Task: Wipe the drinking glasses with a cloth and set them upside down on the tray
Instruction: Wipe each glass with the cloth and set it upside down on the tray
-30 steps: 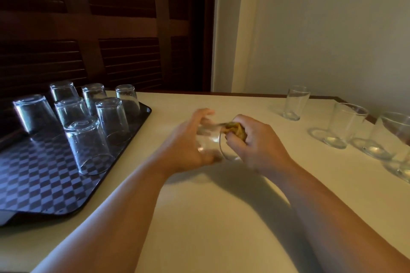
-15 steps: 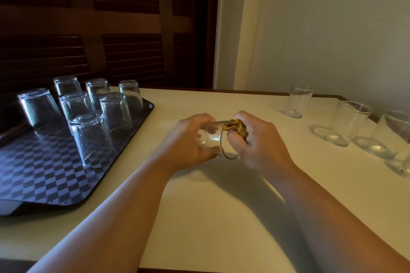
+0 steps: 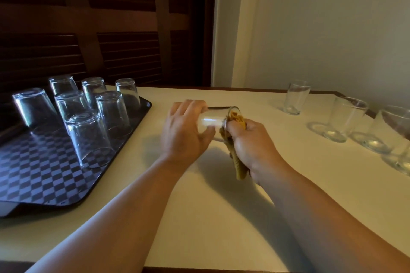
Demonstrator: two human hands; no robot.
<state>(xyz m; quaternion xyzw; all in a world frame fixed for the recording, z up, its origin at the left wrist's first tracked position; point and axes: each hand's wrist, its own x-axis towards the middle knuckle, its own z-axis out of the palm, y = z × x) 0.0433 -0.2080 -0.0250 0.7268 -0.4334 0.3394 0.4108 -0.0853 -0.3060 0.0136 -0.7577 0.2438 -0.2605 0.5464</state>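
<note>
Glass [image 3: 211, 121] being wiped lies on its side above the table [image 3: 221, 217], between the two hands near the middle, with its mouth toward the right. Doing this step well probably means turning the glass with the left hand [image 3: 184, 133] while the cloth [image 3: 238, 164] is pressed round the inside wall and over the rim. A light squeeze should be enough for so thin a wall. The left fingers [image 3: 188, 105] are curled round the base end, gripping it. The right hand [image 3: 253, 146] has its fingers closed on the yellow cloth, part stuffed into the mouth, the rest hanging below the palm. Seven upturned glasses [image 3: 88, 139] stand on the checked tray [image 3: 44, 184]; several upright glasses [image 3: 296, 99] wait at the right.
</note>
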